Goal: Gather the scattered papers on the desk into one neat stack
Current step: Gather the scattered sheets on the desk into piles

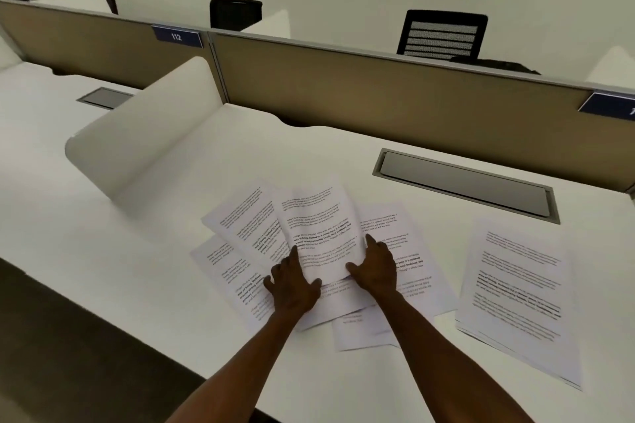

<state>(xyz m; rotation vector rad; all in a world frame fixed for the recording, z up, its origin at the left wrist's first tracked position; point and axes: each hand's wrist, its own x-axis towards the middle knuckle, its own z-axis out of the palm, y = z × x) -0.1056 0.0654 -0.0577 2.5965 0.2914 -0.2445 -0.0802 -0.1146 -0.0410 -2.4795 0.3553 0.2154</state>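
Several printed white papers lie fanned out and overlapping on the white desk (154, 271). My left hand (292, 285) and my right hand (374, 268) grip the lower edge of a small bundle of sheets (319, 227), which is lifted and bowed above the rest. Under it a sheet (240, 213) sticks out to the upper left, another sheet (220, 268) to the lower left, and one sheet (409, 251) to the right. A separate pile of papers (519, 292) lies apart at the right, near the desk's front edge.
A grey cable hatch (467, 185) is set into the desk behind the papers. A white curved side divider (147, 134) stands at the left, a tan partition (378, 96) along the back. Black office chairs (443, 33) stand beyond it.
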